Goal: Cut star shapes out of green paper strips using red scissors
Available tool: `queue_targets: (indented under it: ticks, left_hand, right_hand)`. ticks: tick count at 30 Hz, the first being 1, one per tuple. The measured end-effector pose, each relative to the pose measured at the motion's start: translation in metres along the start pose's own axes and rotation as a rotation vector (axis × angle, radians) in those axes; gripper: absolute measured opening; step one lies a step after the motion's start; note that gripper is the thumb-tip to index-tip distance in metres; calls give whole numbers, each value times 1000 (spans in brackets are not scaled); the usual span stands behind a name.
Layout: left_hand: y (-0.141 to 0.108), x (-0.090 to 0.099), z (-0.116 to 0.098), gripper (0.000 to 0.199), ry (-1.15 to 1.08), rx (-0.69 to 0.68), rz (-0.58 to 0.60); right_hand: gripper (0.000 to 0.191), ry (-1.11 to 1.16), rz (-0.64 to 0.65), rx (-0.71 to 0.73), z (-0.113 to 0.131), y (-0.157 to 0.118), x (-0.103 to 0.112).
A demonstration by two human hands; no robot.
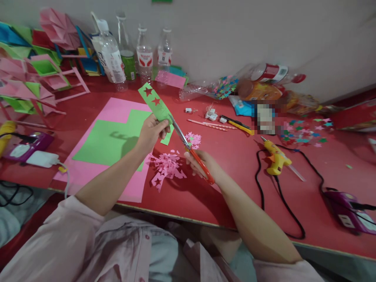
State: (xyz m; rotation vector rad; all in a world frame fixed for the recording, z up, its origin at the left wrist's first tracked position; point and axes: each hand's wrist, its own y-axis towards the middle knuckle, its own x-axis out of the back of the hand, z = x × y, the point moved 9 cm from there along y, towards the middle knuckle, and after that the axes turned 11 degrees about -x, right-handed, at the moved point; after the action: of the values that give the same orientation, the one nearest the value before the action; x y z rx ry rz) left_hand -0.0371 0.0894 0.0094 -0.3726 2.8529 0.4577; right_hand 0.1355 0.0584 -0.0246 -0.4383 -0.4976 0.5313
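while the right hand (202,162), gripping the scissors (179,132), partly hid their handles (206,170), the left hand (152,131) pinched the green strip (160,110), which jutted past the grip toward the far edge of the desk (223,150).

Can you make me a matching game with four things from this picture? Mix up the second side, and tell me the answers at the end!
Things:
1. scissors
2. green paper strip
3. glue gun
4. pink paper scraps

Where or what colour:
A. mostly yellow
B. in a loose heap on the red table
C. held in the right hand
D. held in the left hand

Right pairs: 1-C, 2-D, 3-A, 4-B
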Motion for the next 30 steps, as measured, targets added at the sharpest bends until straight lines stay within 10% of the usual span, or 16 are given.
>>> queue_targets:
  ticks: [30]
  left_hand:
    - [2,1,1,12,-56,-10,11]
  right_hand:
    - [48,-14,2,-19,-5,4,2]
